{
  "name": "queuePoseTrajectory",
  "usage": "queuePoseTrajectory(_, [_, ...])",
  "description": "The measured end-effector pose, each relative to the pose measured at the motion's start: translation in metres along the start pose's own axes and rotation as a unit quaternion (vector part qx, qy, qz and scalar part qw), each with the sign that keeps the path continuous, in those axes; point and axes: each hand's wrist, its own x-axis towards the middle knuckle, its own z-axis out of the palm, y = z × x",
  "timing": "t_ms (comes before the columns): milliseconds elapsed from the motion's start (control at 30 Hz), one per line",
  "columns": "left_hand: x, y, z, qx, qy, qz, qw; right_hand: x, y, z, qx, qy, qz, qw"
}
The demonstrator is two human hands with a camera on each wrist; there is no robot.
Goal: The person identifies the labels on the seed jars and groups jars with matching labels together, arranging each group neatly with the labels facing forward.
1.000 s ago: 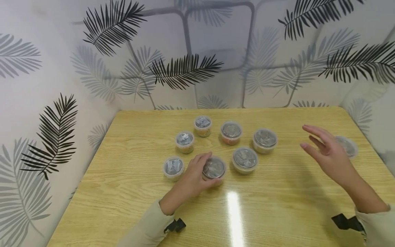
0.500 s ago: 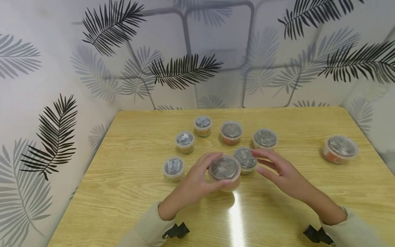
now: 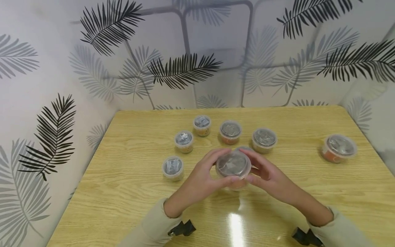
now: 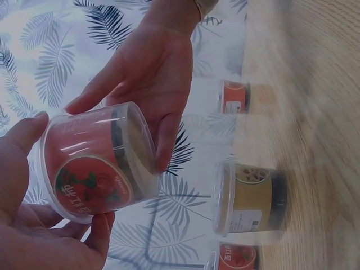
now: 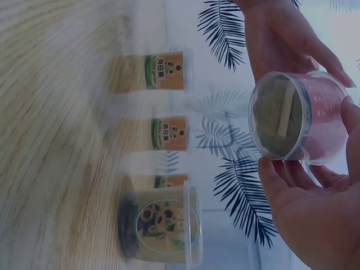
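Observation:
A clear lidded plastic cup [image 3: 233, 166] with a silvery-grey top is raised above the table between both hands. My left hand [image 3: 197, 181] grips its left side, thumb along the front. From the right, my right hand [image 3: 274, 178] holds it with the thumb at the front and fingers curled behind. In the left wrist view the cup [image 4: 90, 169] lies tilted, showing a red label with a tomato picture. Its base faces the right wrist camera, and through the clear cup [image 5: 278, 118] a dark brownish fill with a pale strip shows.
Behind the hands stands a partly hidden lidded cup [image 3: 243, 150]. Farther back are a red-labelled cup [image 3: 230, 132] and a pale cup [image 3: 264, 140]. Several smaller cups, one at front left [image 3: 173, 168], line the left. An orange-red cup [image 3: 338, 147] stands far right on the wooden table [image 3: 117, 206].
My left hand has lifted the cup off the table and brought it rightward. My right hand has left the far-right cup, moved left and taken hold of the raised cup.

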Motion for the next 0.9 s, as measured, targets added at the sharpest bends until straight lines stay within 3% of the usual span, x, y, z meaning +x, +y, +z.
queuePoseTrajectory(300, [0.003,0.001,-0.002,-0.037,0.001,-0.014,0.9992,0.000,-0.004,0.004,-0.025,0.049,-0.012,0.9984])
queuePoseTrajectory(467, [0.003,0.000,-0.002,-0.057,0.011,-0.023,0.9981,0.000,-0.005,0.005,-0.014,0.084,-0.022,0.9961])
queuePoseTrajectory(733, [0.002,0.021,-0.005,-0.121,0.010,-0.021,0.9923,0.000,-0.005,0.005,-0.002,0.109,-0.028,0.9936])
queuePoseTrajectory(900, [0.003,0.009,0.000,-0.117,-0.006,-0.022,0.9929,0.000,-0.004,0.005,-0.006,0.109,-0.031,0.9935])
